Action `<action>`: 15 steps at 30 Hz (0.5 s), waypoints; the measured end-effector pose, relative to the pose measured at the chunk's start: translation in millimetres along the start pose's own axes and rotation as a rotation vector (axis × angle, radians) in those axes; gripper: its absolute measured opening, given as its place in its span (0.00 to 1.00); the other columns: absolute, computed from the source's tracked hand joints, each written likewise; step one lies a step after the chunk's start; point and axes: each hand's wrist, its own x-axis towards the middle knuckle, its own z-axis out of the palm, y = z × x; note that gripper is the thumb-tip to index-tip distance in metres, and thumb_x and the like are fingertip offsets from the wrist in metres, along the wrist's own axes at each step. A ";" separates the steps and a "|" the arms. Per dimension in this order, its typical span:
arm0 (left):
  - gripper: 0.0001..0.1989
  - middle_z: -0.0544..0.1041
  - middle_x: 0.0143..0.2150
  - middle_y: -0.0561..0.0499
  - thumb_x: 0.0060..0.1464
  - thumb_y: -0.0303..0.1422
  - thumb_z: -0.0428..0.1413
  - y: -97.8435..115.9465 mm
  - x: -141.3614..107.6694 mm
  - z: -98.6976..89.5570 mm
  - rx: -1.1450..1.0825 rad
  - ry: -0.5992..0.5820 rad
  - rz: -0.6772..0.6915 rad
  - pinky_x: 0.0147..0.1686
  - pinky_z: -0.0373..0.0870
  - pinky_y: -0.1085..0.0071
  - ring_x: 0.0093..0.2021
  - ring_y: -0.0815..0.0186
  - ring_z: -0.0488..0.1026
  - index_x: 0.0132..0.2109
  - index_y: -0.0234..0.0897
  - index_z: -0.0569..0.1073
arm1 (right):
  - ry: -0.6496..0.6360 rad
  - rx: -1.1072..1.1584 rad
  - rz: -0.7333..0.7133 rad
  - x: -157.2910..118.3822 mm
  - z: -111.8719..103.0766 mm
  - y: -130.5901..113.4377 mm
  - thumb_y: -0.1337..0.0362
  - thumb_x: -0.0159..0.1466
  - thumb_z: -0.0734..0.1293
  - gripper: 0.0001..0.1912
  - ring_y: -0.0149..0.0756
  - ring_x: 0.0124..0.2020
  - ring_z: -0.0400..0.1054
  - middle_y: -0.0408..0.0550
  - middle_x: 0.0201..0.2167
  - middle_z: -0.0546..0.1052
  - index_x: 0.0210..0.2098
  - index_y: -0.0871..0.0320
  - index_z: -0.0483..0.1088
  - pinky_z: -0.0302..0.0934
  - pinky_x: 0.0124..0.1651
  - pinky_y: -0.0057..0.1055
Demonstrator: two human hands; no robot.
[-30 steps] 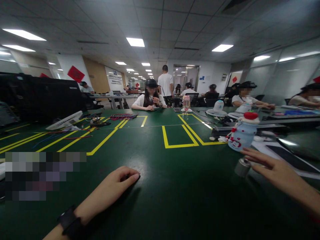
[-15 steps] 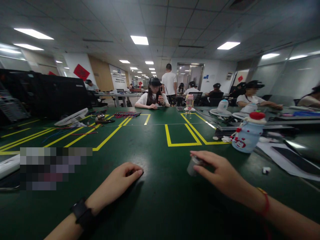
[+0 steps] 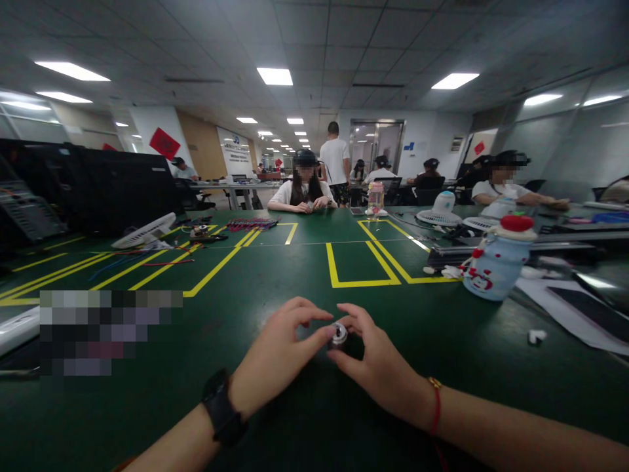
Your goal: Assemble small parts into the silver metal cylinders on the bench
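Observation:
A small silver-grey metal cylinder (image 3: 338, 343) stands in front of me at the middle, its ringed top with a dark centre facing up. My right hand (image 3: 376, 364) is curled round its right side, thumb in front and fingers behind. From the left, my left hand (image 3: 287, 341) reaches to the cylinder's upper edge, the thumb tip against the rim and the index finger just behind. A small black piece shows at the middle of the top; whether it is loose or part of the cylinder I cannot make out.
A blue bottle with a red lid (image 3: 498, 262) stands at the right, near a white earbud-like piece (image 3: 536, 336) and a dark phone-like slab (image 3: 587, 314). Wires (image 3: 253, 224) and a white fan (image 3: 145, 231) lie left. A person (image 3: 304, 187) sits opposite.
My right hand has brought the cylinder left and nearer to me, its top now turned up. My left hand, pinched on a small dark thing before, has moved right to meet it.

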 end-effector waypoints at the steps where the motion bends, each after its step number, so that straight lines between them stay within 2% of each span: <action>1: 0.11 0.74 0.41 0.51 0.55 0.40 0.53 4.8 3.0 3.2 -0.014 0.006 0.041 0.40 0.66 0.69 0.40 0.64 0.70 0.40 0.44 0.77 | -0.006 -0.001 -0.001 0.3 -0.1 -0.5 0.66 0.56 0.66 0.33 0.33 0.45 0.66 0.47 0.44 0.71 0.58 0.55 0.50 0.60 0.52 0.38; 3: 0.09 0.73 0.39 0.51 0.55 0.38 0.53 7.8 5.7 5.4 -0.033 0.035 0.069 0.41 0.66 0.69 0.40 0.64 0.70 0.37 0.43 0.78 | -0.004 -0.006 0.002 0.4 -0.8 -2.4 0.67 0.56 0.66 0.32 0.34 0.45 0.66 0.47 0.44 0.71 0.57 0.54 0.50 0.60 0.51 0.37; 6: 0.11 0.72 0.39 0.50 0.55 0.40 0.53 -2.2 2.2 1.4 -0.040 0.071 0.012 0.42 0.66 0.67 0.41 0.63 0.70 0.38 0.43 0.78 | 0.005 -0.078 -0.011 -0.6 -2.9 -6.0 0.66 0.56 0.65 0.26 0.34 0.45 0.66 0.47 0.44 0.71 0.53 0.54 0.56 0.60 0.49 0.36; 9: 0.11 0.72 0.40 0.50 0.53 0.41 0.54 -19.7 -4.6 0.3 -0.006 -0.008 -0.037 0.44 0.65 0.65 0.42 0.61 0.69 0.38 0.45 0.79 | 0.012 -0.174 -0.049 -2.0 -3.7 -6.9 0.66 0.55 0.65 0.20 0.36 0.45 0.64 0.48 0.44 0.70 0.47 0.55 0.61 0.59 0.49 0.37; 12: 0.09 0.73 0.40 0.51 0.52 0.40 0.56 -32.8 -9.3 8.7 0.073 -0.103 -0.044 0.44 0.63 0.64 0.43 0.60 0.68 0.37 0.47 0.79 | 0.006 -0.194 -0.039 -2.7 -1.4 -5.1 0.67 0.53 0.66 0.21 0.35 0.44 0.64 0.47 0.44 0.70 0.47 0.55 0.61 0.59 0.48 0.36; 15: 0.09 0.74 0.40 0.51 0.52 0.40 0.55 -37.7 -10.4 17.1 0.131 -0.143 -0.030 0.44 0.62 0.63 0.43 0.59 0.68 0.37 0.48 0.79 | 0.016 -0.198 -0.018 -3.5 -2.1 -5.5 0.67 0.54 0.65 0.21 0.34 0.43 0.64 0.46 0.43 0.70 0.47 0.54 0.60 0.60 0.47 0.35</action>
